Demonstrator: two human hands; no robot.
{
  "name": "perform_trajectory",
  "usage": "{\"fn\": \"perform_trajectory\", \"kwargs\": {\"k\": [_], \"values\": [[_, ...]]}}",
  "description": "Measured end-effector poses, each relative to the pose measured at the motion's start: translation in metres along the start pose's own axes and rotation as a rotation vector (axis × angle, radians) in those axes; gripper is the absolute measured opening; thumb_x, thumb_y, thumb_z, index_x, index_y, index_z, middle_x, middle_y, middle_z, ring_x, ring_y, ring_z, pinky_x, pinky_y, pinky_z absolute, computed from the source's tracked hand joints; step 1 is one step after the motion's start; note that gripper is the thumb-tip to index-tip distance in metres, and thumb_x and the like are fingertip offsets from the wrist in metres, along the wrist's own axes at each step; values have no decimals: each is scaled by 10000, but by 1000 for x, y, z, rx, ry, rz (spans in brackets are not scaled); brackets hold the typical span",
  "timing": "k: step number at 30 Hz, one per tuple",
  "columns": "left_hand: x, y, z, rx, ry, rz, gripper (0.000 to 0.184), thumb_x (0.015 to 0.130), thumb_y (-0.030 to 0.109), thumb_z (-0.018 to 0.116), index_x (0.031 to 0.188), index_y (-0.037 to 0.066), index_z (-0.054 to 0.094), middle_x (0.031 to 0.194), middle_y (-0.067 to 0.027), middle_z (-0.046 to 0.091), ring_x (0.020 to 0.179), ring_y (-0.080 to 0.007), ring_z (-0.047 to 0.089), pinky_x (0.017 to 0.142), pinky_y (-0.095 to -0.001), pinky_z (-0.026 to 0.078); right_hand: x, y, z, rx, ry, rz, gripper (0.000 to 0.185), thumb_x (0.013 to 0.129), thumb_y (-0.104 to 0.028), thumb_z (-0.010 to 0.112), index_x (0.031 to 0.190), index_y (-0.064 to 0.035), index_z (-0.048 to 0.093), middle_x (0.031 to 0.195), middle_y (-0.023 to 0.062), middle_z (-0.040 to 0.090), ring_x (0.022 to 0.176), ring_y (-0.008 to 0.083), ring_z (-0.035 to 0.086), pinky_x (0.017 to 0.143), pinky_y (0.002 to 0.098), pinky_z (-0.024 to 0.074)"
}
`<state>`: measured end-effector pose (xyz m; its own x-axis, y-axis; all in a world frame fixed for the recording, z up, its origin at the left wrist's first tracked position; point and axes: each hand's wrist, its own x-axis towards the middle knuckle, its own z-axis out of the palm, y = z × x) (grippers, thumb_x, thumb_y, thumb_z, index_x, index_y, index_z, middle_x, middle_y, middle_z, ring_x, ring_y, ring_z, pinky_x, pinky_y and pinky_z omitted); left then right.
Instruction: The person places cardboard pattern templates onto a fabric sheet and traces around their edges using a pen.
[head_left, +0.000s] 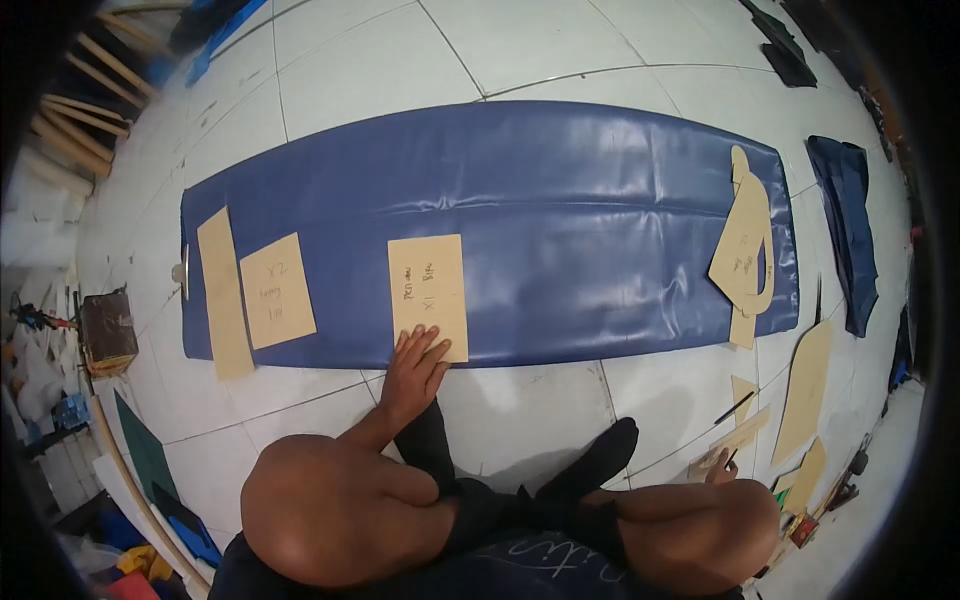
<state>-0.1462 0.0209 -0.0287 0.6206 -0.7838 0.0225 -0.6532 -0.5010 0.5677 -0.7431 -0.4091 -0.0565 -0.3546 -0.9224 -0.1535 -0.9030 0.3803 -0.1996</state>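
Note:
My left hand (pixel 415 372) lies flat, fingers spread, on the lower part of a tan card pattern piece (pixel 430 270) with handwriting on it. That piece rests on a long sheet of shiny blue vinyl (pixel 560 250) spread over the floor. My right hand (pixel 720 467) is low on the right, closed around a dark pen (pixel 731 461), of which only a short part shows. Beneath it is another tan card piece (pixel 745 433). A thin dark stick (pixel 735 407) lies just above that hand.
On the vinyl's left are a card strip (pixel 226 300) and a marked card (pixel 278 292); a curved card pattern (pixel 738 250) lies on its right. A folded dark blue piece (pixel 845 230), a long card (pixel 803 390) and a brown block (pixel 108 332) sit on the tiles.

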Motion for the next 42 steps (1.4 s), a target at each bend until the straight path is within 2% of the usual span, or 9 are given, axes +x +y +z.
{"fn": "perform_trajectory", "kwargs": {"k": [8,18,22,25,29,32,35,37,42], "values": [[-3,1,3,6,55,-20,350,952,185,666,1284,74,656,1423,-175,547,1367,-411,467,1150,-589,313,10,-1,-4,-28,-11,-48,783,906,-584,660,1343,53,533,1185,272,663,1084,388,640,964,446,475],[-2,0,1,-13,48,8,357,933,185,682,1273,79,663,1405,-163,567,1361,-401,473,1150,-584,312,-16,-47,-23,-32,35,-60,682,963,-524,618,1305,61,545,1133,256,669,1037,369,639,936,433,482],[-3,2,3,-9,63,-9,346,926,179,686,1257,78,668,1392,-159,576,1355,-394,480,1145,-573,324,4,-24,-18,-40,27,-107,678,964,-516,624,1304,65,541,1135,262,665,1031,366,639,926,422,486],[-2,0,2,-23,74,2,336,927,179,683,1247,79,670,1390,-156,578,1351,-390,484,1143,-563,330,20,-6,-4,181,19,-102,653,957,-491,651,1279,68,550,1124,270,666,1006,350,644,904,406,498],[-1,0,0,-29,51,3,330,926,181,683,1241,83,669,1383,-155,582,1341,-386,491,1142,-554,333,1,-31,-15,68,69,-149,612,961,-478,649,1231,66,580,1093,256,677,980,337,649,881,400,506],[0,1,-2,-47,52,-1,328,925,178,684,1240,87,667,1382,-155,581,1340,-388,491,1142,-553,332,21,-9,-10,120,160,-204,584,963,-474,648,1183,64,604,1058,238,684,953,333,652,855,405,511],[0,0,0,-57,54,-4,326,924,172,683,1238,85,665,1384,-156,579,1341,-394,489,1139,-560,331,16,-11,-30,320,-132,-226,567,965,-473,644,1151,61,614,1035,229,686,922,329,648,832,417,512],[-1,-2,1,-57,49,-4,330,925,171,682,1243,86,665,1390,-155,575,1345,-395,486,1140,-565,328,16,-22,-10,80,118,-198,568,969,-481,632,1139,61,614,1033,238,682,919,325,635,848,432,500],[-2,-1,1,-70,4,-30,340,928,174,683,1256,89,669,1406,-153,569,1366,-391,471,1145,-576,319,4,-37,-25,-69,83,-185,602,976,-505,598,1181,61,614,1038,240,681,966,370,633,921,454,473]]}}
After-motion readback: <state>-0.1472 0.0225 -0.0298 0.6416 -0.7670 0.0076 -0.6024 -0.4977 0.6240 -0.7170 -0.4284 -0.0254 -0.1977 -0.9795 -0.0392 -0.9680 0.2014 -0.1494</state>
